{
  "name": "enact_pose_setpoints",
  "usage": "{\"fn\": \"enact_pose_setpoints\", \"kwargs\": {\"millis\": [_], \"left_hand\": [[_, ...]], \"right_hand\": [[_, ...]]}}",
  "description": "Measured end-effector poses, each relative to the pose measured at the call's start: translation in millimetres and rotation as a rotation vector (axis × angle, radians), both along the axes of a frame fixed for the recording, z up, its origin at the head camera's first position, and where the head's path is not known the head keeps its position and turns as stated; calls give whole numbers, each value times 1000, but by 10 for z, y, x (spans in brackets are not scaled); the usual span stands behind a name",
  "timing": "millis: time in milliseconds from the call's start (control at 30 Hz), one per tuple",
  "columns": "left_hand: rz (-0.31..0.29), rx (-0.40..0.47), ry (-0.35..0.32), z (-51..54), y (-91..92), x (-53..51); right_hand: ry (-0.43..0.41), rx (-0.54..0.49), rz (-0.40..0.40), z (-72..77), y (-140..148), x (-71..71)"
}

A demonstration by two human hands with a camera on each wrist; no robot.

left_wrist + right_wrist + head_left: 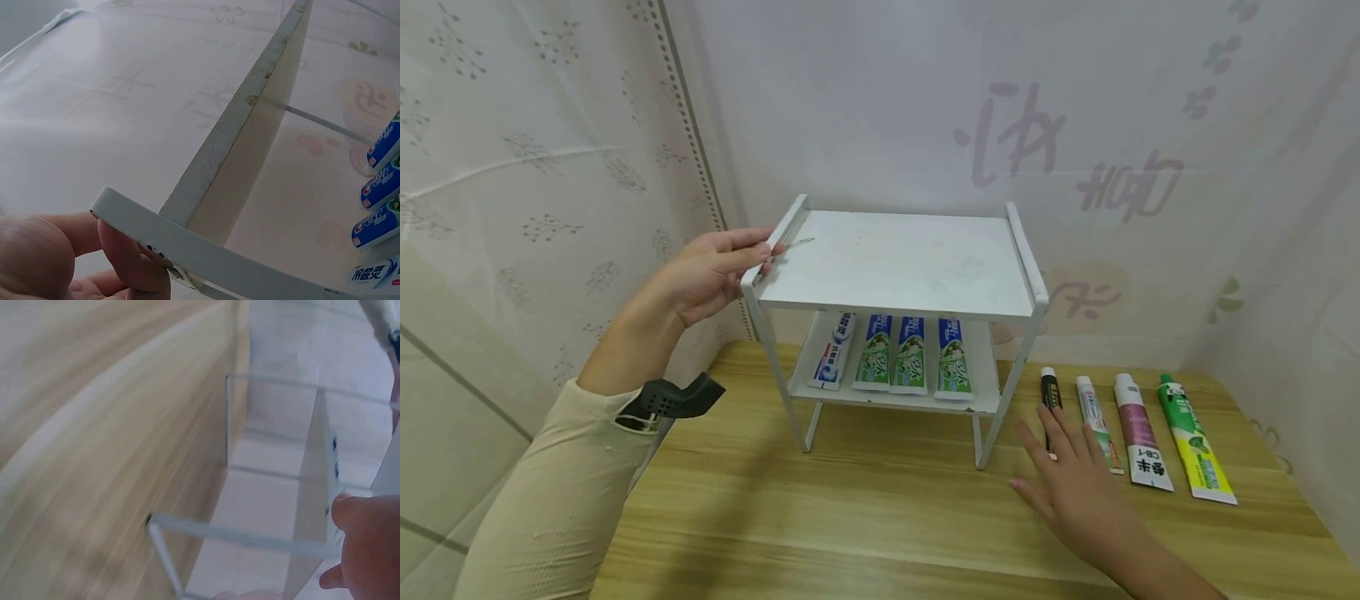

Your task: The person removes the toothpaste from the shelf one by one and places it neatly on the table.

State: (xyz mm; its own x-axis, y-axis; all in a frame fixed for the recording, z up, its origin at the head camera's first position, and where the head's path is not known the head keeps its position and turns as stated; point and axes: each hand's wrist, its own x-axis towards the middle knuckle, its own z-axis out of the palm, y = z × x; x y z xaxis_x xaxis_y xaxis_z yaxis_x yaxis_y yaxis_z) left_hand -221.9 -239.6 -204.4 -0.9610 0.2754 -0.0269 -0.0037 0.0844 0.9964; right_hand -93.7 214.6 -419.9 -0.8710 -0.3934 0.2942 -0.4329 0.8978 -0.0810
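Note:
A white two-tier metal rack (895,260) stands on the wooden table. My left hand (718,271) grips the left side rail of its top tier; in the left wrist view its fingers (134,265) curl around that rail. On the lower tier lie several toothpaste tubes: a white-and-blue one (833,354) at the left and blue-and-green ones (912,358) beside it. My right hand (1078,487) is spread, palm down, right of the rack, partly covering a black tube (1050,387) in the head view. It holds nothing.
More tubes lie in a row on the table's right: a slim white one (1093,412), a white-and-purple one (1138,429) and a green-and-yellow one (1195,437). Patterned curtain cloth (880,100) hangs behind the rack and on both sides.

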Motion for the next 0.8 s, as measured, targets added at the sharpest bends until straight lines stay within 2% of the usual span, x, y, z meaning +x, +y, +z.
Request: {"fn": "enact_pose_setpoints", "kwargs": {"millis": [100, 267, 367, 600, 800], "left_hand": [[-3, 0, -2, 2, -4, 3], [-2, -4, 0, -2, -5, 1], [-1, -1, 6, -12, -7, -1], [-19, 49, -3, -23, -22, 2], [-9, 6, 12, -27, -20, 5]], "right_hand": [[11, -9, 46, 30, -88, 85], [113, 1, 127, 71, -215, 185], [146, -20, 176, 108, -289, 218], [140, -36, 214, 245, -513, 214], [168, -78, 244, 339, -738, 130]]}}
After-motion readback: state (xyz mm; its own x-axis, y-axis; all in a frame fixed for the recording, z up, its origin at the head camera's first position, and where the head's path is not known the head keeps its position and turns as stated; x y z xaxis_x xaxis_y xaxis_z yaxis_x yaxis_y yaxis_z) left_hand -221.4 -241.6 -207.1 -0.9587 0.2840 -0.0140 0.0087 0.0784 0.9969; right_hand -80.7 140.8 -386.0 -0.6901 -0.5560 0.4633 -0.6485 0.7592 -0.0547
